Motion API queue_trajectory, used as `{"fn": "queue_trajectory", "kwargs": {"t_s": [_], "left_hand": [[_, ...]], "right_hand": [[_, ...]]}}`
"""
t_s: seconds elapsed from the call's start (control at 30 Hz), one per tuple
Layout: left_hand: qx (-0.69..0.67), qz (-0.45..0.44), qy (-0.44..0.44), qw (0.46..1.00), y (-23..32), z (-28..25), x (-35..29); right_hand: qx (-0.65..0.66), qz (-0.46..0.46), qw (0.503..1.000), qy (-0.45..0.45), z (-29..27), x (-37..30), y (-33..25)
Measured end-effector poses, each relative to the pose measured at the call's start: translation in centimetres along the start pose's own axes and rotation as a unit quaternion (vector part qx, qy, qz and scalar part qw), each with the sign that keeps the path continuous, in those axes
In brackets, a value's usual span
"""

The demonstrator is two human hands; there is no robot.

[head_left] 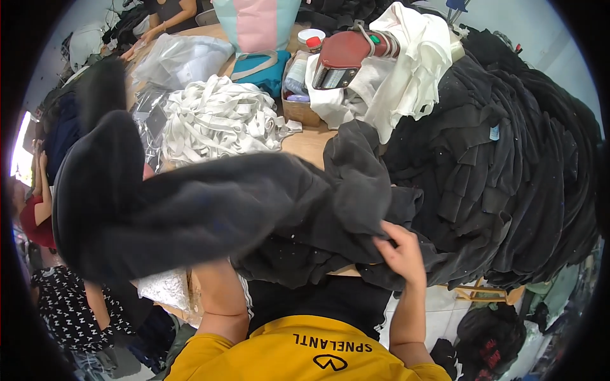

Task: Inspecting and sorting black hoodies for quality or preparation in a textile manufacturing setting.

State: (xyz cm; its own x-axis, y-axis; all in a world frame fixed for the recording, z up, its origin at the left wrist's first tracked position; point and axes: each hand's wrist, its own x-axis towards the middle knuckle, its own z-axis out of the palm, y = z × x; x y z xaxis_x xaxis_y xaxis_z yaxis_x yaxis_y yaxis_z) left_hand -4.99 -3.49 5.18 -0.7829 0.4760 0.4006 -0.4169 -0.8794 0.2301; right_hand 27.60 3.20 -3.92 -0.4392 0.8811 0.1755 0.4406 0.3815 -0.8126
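Observation:
A long black garment (216,209) is spread in the air across the left and middle of the view, blurred at its left end. My left forearm (220,292) reaches up beneath it, and the cloth hides that hand and its fingers. At the garment's right part, my right hand (403,254) has its thumb and fingers closed on the dark cloth. More black fabric (292,251) lies below on the table edge, in front of my body. Close by on the right rises a large heap of black garments (483,159), some with ribbed cuffs.
White elastic strips (219,114) lie piled on the wooden table (309,145). Behind them are a clear plastic bag (184,60), a teal pouch (264,73) and a cardboard box (300,113). A red handheld machine (346,57) rests on white cloth (416,57). Other people work left and far left.

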Motion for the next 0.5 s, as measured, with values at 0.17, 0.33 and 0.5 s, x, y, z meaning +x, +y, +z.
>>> {"fn": "queue_trajectory", "kwargs": {"t_s": [0.17, 0.33, 0.5], "left_hand": [[0.594, 0.126, -0.194, 0.77, -6.7, 3.7, -5.8], [0.556, -0.002, -0.514, 0.654, -6.1, -2.8, -6.2], [0.641, -0.019, -0.336, 0.69, -7.3, -5.2, -7.4]], "right_hand": [[0.482, 0.063, 0.862, -0.141, 4.1, 2.6, -2.0], [0.723, 0.119, 0.681, -0.007, 3.1, 3.2, -1.2], [0.554, 0.045, 0.831, 0.026, 2.3, 1.7, 0.1]]}}
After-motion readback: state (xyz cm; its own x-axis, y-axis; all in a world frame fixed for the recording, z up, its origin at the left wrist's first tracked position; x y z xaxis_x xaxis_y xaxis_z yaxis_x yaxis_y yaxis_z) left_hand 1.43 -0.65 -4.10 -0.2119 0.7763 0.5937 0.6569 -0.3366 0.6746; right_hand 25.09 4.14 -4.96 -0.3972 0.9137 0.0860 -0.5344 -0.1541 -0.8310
